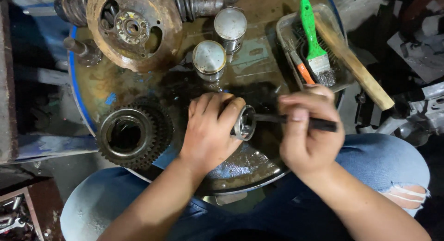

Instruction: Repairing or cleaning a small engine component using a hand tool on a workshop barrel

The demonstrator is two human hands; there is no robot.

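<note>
The left hand (210, 130) is curling its fingers (226, 109) closed around a short metal cylinder (245, 122), holding it just above the oily round tabletop (249, 65) with its open end facing right. The right hand (307, 130) is pinching a thin dark tool (296, 120) in tightly closed fingers (296, 114). The tool is lying nearly level, left to right, its tip reaching the cylinder's mouth.
</note>
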